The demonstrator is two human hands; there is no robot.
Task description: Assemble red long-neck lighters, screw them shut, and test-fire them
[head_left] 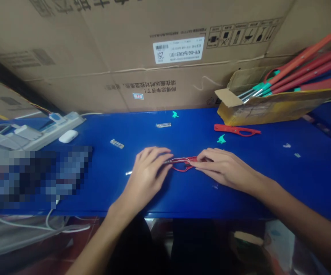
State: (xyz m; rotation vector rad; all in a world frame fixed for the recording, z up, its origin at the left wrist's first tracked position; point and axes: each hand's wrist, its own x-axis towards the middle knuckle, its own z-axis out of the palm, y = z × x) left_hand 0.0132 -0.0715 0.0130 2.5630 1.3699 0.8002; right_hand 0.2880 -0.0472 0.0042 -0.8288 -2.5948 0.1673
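Note:
Between my two hands, just above the blue table, is a red plastic shell (179, 170) with an oval loop, which looks like half of a long lighter's casing. A thin white wire (179, 159) curves along it. My left hand (149, 170) closes its fingers on the shell's left end, around a dark narrow part. From behind that hand pokes a short silvery tip (128, 173). My right hand (224, 166) pinches the right end, its fingertips hiding what lies beneath. Another red shell half (236, 130) and a green trigger piece (222, 139) lie beyond my right hand.
A second green piece (175, 114) and two clear tubes (163, 125) lie further back. An open carton (268, 112) of red long-rod lighters stands back right. A power strip (47, 130) and white case (68, 136) sit left. Behind rises a large cardboard box (119, 49).

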